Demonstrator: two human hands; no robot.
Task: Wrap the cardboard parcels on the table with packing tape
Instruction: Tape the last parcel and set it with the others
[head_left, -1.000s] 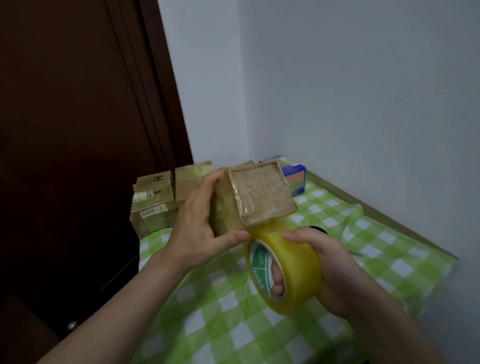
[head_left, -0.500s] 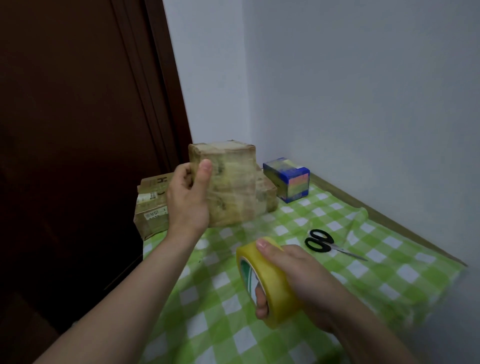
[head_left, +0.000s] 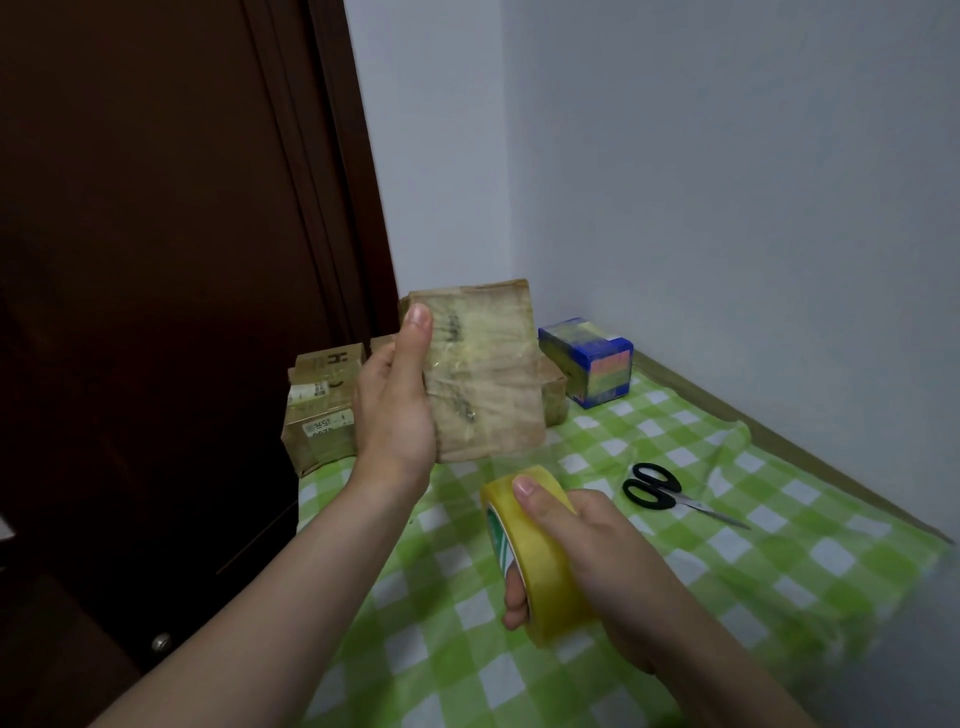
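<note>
Mid-wrap, I judge: the left hand (head_left: 395, 415) grip holds the taped cardboard parcel (head_left: 485, 379) upright above the table (head_left: 779, 571). The right hand (head_left: 610, 551) grip clasps the tape roll (head_left: 545, 584) just below it. Next, draw tape around 1 more side.

Your held cardboard parcel (head_left: 483, 374) looks glossy, skinned in wrinkled clear tape. Tape roll (head_left: 540, 561): smooth translucent yellow plastic. Tablecloth (head_left: 779, 566): thin checked sheet, slight sheen. Scissors (head_left: 670, 493): black plastic handles, metal blades. Door (head_left: 156, 260): dark wood.
</note>
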